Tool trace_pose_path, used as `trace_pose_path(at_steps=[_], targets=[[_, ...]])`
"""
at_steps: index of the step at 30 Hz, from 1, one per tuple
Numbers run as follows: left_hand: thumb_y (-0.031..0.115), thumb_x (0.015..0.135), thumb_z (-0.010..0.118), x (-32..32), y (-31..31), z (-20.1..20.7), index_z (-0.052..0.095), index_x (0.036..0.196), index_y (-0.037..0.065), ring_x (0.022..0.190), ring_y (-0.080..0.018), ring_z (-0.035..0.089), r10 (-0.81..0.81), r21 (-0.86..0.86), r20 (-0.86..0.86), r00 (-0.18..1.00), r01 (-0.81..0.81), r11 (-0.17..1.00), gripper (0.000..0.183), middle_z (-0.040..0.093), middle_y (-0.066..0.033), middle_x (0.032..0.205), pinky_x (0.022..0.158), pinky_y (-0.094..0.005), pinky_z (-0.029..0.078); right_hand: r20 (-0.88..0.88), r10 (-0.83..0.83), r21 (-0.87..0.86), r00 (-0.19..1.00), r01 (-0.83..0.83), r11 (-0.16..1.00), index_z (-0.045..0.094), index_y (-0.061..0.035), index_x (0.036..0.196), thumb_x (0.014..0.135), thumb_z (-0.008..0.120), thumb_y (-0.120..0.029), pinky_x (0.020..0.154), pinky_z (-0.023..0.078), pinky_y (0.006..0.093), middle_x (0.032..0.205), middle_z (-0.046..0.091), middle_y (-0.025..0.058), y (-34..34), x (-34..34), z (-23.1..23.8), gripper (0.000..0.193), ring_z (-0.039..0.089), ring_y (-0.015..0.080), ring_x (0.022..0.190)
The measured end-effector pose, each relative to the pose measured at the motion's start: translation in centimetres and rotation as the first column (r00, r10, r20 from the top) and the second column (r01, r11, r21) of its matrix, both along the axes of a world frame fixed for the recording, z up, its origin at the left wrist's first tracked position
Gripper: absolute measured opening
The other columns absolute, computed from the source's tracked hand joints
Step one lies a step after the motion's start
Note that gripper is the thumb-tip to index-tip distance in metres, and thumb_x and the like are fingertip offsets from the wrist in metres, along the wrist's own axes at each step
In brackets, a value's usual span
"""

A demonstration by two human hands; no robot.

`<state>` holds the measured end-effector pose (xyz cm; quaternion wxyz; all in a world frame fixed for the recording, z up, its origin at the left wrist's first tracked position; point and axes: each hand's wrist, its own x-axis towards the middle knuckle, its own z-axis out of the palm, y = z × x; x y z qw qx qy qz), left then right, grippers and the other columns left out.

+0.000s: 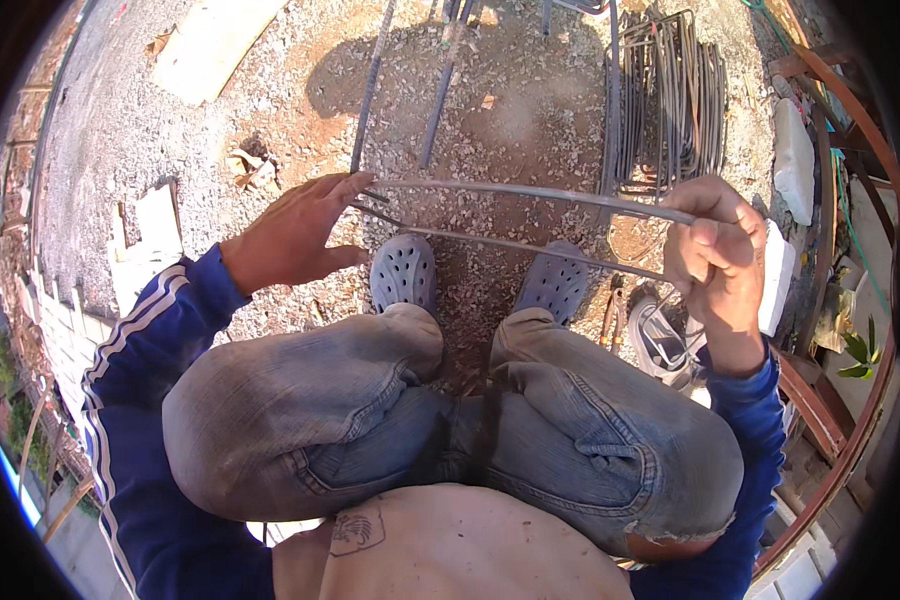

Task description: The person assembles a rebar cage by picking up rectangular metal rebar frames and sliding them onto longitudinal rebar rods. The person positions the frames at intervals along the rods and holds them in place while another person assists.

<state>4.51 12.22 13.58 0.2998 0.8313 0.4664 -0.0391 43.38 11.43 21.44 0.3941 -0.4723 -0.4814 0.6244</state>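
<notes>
Holding a metal frame (pixel 530 190): right hand (pixel 722 250) clenched on one end, left hand (pixel 295 232) unclenched opposite.

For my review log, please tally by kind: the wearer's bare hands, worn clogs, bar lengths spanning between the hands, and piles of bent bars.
Hands: 2 (left hand, right hand)
Clogs: 2 (left clog, right clog)
Bar lengths: 2 (upper length, lower length)
Piles: 1 (bent-bar pile, upper right)
Total: 7

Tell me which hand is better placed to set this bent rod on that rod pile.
Probably the right hand: it holds the bent rod and is nearer the rod pile; the left hand is open.
</notes>
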Motion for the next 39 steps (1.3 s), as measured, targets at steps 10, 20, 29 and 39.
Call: trace_pose_path(at_steps=[10,20,29,39], targets=[[0.013,0.084,0.077,-2.4,5.3,-1.0,0.065,0.089,0.004,0.073,-0.0160,0.061,0.140,-0.362,-0.053,0.989,-0.149,0.920,0.016,0.062,-0.0064,0.084,0.066,-0.0320,0.048,0.012,-0.351,-0.058,0.936,0.351,0.935,0.065,0.0038,0.106,0.092,0.054,-0.013,0.074,0.047,0.0288,0.076,0.060,0.0057,-0.9,2.9,-13.5,0.024,0.057,0.0128,0.074],[-0.001,0.085,0.073,-0.3,17.8,-2.4,0.061,0.103,-0.001,0.090,-0.0117,0.067,0.440,-0.300,0.266,0.858,-0.360,0.883,0.022,0.068,-0.0063,0.094,0.075,-0.0246,0.054,0.385,-0.320,0.357,0.866,0.180,0.917,0.067,-0.0011,0.114,0.100,0.059,-0.020,0.078,0.043,0.0238,0.096,0.059,0.0009,8.0,5.3,-14.9,0.025,0.054,0.0079,0.086],[0.013,0.090,0.071,1.4,28.7,-3.5,0.046,0.143,0.004,0.111,-0.0217,0.060,0.486,-0.051,0.502,0.715,-0.536,0.842,0.059,0.051,-0.0165,0.137,0.098,-0.0326,0.048,0.297,-0.668,0.544,0.682,0.454,0.706,0.061,0.0033,0.126,0.097,0.064,-0.022,0.086,0.049,0.0263,0.107,0.070,0.0092,21.8,11.0,-13.7,0.038,0.062,0.0127,0.096],[0.043,0.094,0.064,-2.5,19.9,-13.0,0.046,0.143,0.006,0.103,-0.0157,0.057,0.874,-0.492,0.362,0.325,-0.729,0.475,0.063,0.058,-0.0047,0.122,0.087,-0.0307,0.048,0.966,-0.133,0.189,-0.224,0.253,0.949,0.033,0.0031,0.148,0.077,0.076,-0.048,0.120,0.014,0.0496,0.157,0.024,0.0198,16.1,12.1,-19.9,0.098,0.017,0.0364,0.148]])
